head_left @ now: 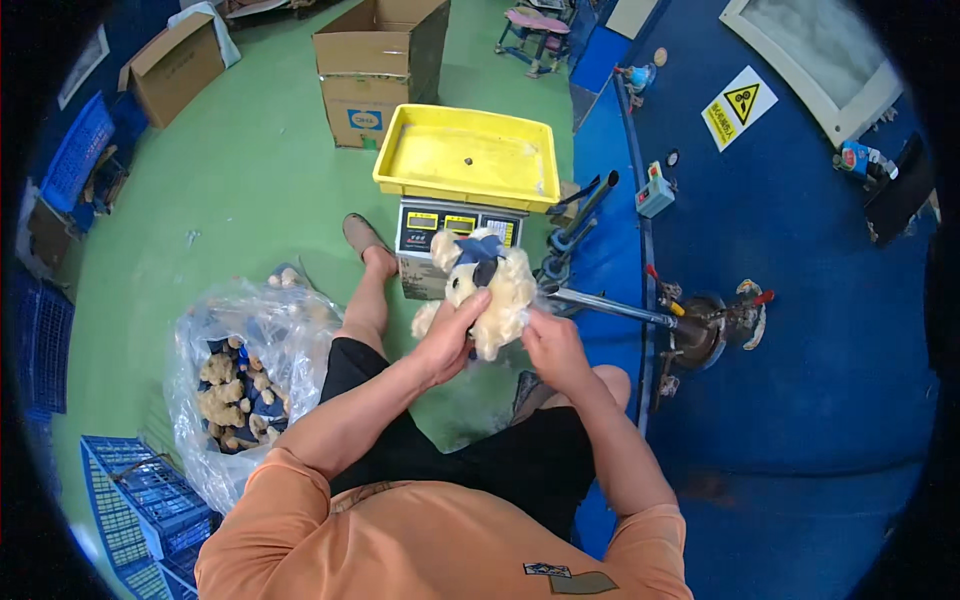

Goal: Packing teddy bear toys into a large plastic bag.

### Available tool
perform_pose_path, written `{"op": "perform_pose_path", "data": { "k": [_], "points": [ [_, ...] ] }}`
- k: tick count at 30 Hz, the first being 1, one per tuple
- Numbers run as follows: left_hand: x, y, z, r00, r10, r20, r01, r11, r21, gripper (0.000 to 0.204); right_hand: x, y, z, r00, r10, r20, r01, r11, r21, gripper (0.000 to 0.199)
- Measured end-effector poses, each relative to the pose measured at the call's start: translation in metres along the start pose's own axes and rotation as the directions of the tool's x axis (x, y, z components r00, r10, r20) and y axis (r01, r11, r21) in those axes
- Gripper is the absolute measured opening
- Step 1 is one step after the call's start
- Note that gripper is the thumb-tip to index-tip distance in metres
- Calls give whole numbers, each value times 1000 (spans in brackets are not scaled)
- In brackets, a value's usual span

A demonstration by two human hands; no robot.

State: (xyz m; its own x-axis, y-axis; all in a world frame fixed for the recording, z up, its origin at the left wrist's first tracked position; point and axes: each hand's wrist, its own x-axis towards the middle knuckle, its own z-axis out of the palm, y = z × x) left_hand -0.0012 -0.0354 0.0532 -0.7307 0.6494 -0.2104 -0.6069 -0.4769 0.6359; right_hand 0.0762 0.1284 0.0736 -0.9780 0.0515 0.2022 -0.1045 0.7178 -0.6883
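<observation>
A cream plush toy (503,295) with a dark blue cap and a dark nose is held up in front of me, its head toward the left. My left hand (452,338) wraps round its body, thumb on top. At the toy's right side, the fingers of my right hand (556,350) are closed on its edge, where a wisp of white shows. A metal tube (625,308) from the blue machine ends just beyond my right hand, close to the toy. Whether its tip touches the toy, I cannot tell.
Beyond the toy stands a scale (415,236) bearing a yellow tray (388,170) with a small dark object in it. Left of my legs, a clear plastic bag (300,330) holds several plush toys. Blue crates (150,500), cardboard boxes (365,95) and a blue machine wall (800,350) surround me.
</observation>
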Motion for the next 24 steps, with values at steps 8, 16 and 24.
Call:
{"op": "perform_pose_path", "data": {
  "k": [8, 16, 24],
  "points": [
    [-42, -3, -11, 999, -16, 28, 7, 953, 304, 48, -21, 14, 43, 942, -107, 319, 218, 917, -336, 15],
    [-61, 6, -40, 998, -16, -56, 9, 991, -133, 49, -22, -25, 37, 987, 46, 153, -45, 999, -9, 18],
    [-67, 32, -64, 993, 34, -115, -73, 934, -350, 53, -49, -18, 46, 962, 240, -130, -167, 894, 415, 34]
  ]
}}
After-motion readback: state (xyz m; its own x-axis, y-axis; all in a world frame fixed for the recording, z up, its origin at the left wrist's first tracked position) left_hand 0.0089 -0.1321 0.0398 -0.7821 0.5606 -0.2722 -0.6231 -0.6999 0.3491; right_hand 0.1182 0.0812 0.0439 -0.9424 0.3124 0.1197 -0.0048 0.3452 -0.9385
